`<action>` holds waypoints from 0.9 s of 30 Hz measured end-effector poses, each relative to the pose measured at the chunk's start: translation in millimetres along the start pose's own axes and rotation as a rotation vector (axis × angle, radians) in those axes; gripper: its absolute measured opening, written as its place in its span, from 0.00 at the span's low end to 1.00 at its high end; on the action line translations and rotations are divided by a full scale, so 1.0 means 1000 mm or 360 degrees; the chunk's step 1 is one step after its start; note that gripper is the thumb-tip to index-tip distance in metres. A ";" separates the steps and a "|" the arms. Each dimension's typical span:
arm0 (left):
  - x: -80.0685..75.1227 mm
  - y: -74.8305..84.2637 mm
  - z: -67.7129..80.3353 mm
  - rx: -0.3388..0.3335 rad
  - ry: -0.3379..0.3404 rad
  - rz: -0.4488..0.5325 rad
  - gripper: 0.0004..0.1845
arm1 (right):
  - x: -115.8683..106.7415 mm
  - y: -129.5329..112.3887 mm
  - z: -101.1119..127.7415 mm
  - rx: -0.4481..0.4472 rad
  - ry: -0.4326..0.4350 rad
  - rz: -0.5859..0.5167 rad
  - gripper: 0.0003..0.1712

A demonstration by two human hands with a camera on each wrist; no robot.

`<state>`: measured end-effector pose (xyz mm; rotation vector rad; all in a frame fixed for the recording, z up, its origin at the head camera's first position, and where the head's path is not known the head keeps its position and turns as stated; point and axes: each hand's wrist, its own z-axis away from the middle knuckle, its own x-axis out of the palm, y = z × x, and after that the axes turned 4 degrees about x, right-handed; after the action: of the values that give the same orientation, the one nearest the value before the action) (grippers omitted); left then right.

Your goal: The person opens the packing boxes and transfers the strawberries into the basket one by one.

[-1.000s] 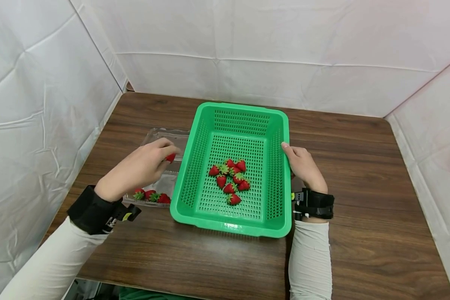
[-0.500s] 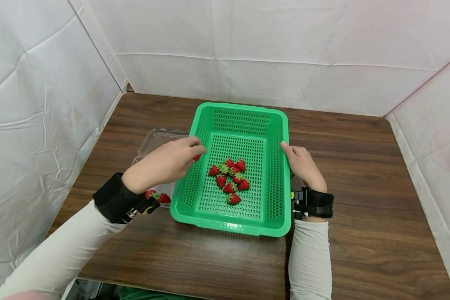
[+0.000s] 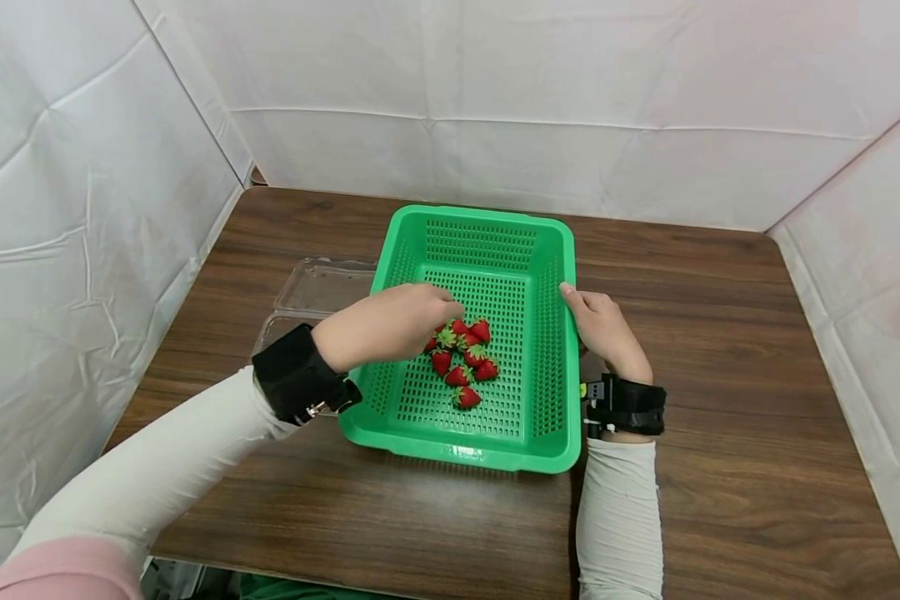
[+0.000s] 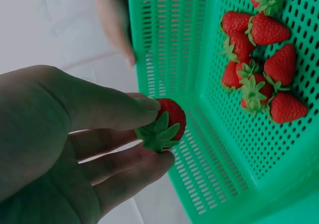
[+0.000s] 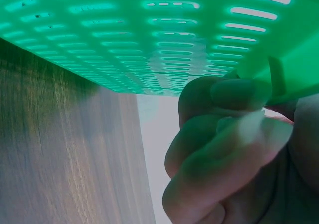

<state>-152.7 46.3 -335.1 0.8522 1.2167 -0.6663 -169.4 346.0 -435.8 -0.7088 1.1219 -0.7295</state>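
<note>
My left hand (image 3: 390, 321) reaches over the left wall of the green perforated basket (image 3: 555, 250) and pinches a red strawberry (image 4: 167, 124) between thumb and fingers, just above the pile of several strawberries (image 3: 465, 358) on the basket floor. In the left wrist view the same pile of strawberries (image 4: 256, 64) lies at the upper right. My right hand (image 3: 603, 329) grips the basket's right rim, its fingers (image 5: 219, 134) curled under the green wall (image 5: 149, 40).
A clear plastic clamshell box (image 3: 318, 287) lies open on the brown wooden table (image 3: 720, 350), left of the basket and partly behind my left arm. White fabric walls (image 3: 495, 100) enclose the table on three sides.
My left hand has carried a strawberry from the clear box rightward over the basket's left wall to above the pile. My right hand has stayed on the rim.
</note>
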 end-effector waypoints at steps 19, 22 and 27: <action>0.032 0.008 -0.040 0.0087 -0.0373 -0.0119 0.15 | 0.000 0.000 0.000 -0.0002 0.0004 0.0016 0.32; 0.037 0.009 -0.044 0.0066 -0.0409 -0.0142 0.13 | 0.000 0.000 0.000 -0.0003 0.0009 0.0020 0.32; 0.045 0.012 -0.051 0.0080 -0.0426 -0.0229 0.11 | 0.000 0.000 0.000 -0.0010 0.0012 0.0021 0.32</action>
<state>-158.4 96.0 -382.1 0.6955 1.0286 -0.9008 -169.5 346.1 -436.3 -0.7037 1.1351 -0.7186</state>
